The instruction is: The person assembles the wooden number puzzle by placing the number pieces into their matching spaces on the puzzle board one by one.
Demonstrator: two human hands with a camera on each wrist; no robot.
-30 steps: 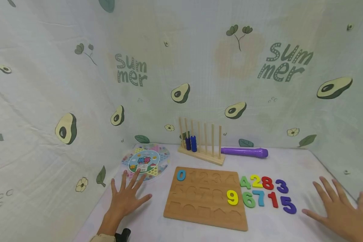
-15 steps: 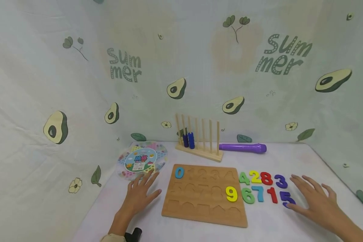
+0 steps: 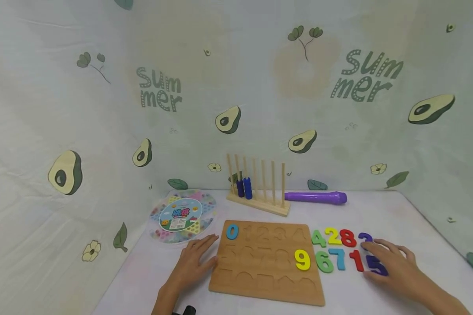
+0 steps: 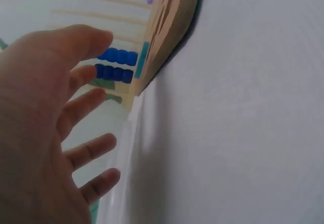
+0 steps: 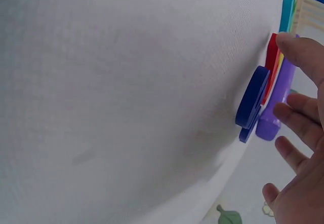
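"Counting what sits on your wooden board, I get two numbers: the blue 0 at the left end of the top row and the yellow 9 at the right end of the middle row. Both look placed, though you can't tell from above how deep they sit."

"And what is left for you?"

"Judging by the bare recesses, most of it. Eight numbers lie loose on your white table, beside the board's right edge: the green 4, yellow 2, red 8 and dark 3 in the far row, then the green 6, blue 7, red 1 and dark 5 in the near one. You have eight number recesses bare to match. The bottom row, cut for plain shapes, is bare too, and no shape pieces show."

"Are your hands holding any of them?"

"No. Your right hand is over the dark 3 and dark 5, hiding part of each; its fingers are spread and loosely bent, with nothing pinched between them. Whether a fingertip touches either number, you can't tell. Your left hand is beside the board's left edge, fingers loosely extended and holding nothing; its thumb looks close enough to touch the edge, but contact is unclear."

"Anything else near you?"

"Your peg rack and purple stick lie behind the board, out of both hands."
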